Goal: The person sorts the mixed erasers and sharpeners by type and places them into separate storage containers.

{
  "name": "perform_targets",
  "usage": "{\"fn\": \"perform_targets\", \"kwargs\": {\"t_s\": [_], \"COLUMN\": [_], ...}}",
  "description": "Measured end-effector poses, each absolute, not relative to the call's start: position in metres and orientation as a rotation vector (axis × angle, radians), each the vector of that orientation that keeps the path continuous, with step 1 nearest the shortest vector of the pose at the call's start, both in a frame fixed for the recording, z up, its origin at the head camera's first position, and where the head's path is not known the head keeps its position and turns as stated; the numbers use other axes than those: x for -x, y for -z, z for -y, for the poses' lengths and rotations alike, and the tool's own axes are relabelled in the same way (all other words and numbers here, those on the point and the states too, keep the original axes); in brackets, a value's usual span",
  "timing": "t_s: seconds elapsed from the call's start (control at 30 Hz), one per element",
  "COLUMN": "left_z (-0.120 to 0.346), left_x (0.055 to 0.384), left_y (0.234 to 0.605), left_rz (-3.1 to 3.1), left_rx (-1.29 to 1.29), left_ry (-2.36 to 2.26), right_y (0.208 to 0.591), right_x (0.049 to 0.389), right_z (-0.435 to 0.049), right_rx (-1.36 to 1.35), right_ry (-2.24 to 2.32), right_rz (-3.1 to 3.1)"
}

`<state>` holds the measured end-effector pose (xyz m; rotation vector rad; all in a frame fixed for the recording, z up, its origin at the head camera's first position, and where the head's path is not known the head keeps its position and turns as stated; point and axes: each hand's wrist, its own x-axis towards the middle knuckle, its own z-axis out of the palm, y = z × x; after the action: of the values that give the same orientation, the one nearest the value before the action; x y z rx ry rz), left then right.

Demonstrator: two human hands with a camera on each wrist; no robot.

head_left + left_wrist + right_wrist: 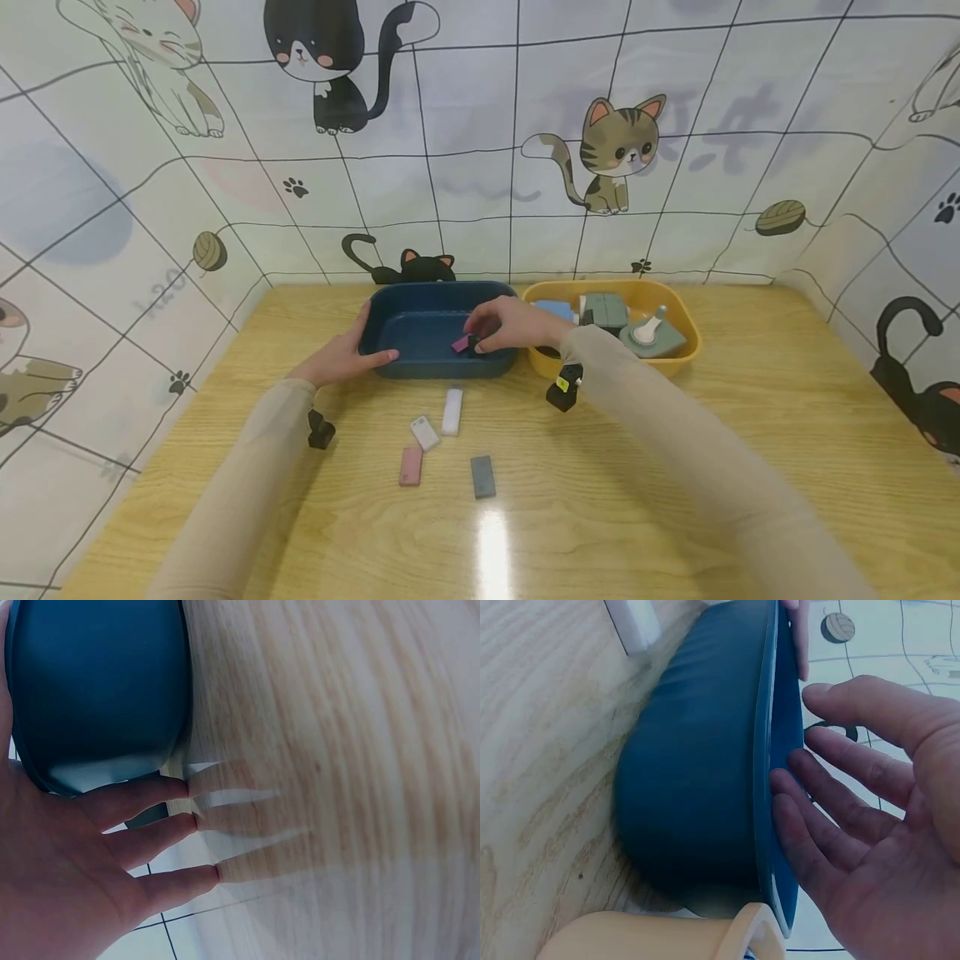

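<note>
With your left grip (pixel 341 357) and right grip (pixel 515 323) both relaxed, pinch the purple block (pixel 459 344) (likely light, stiff, slick) by its sides.

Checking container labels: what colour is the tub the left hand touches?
Dark blue; the tub shows best in the head view.

Dark blue tray (pixel 442 368), purple piece (pixel 460 343) at four o'clock — yellow basket (pixel 688 335) at three, white cat-print backdrop (pixel 480 187) at twelve.
</note>
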<state>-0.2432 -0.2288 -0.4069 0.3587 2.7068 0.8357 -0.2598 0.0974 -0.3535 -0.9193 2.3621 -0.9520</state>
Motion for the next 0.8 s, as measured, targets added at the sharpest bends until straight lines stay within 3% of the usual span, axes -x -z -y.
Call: {"fn": "perform_targets", "kwargs": {"t_s": [0.8], "left_z": [0.227], "left_x": [0.241], "left_y": [0.406], "left_rz": [-2.708], "left_rx": [-0.378], "left_ry": [-0.860], "right_y": [0.361], "right_x": [0.211], "right_z": [-0.082], "right_rx": [1.195], "right_ry": [0.966], "right_rz": [-2.220]}}
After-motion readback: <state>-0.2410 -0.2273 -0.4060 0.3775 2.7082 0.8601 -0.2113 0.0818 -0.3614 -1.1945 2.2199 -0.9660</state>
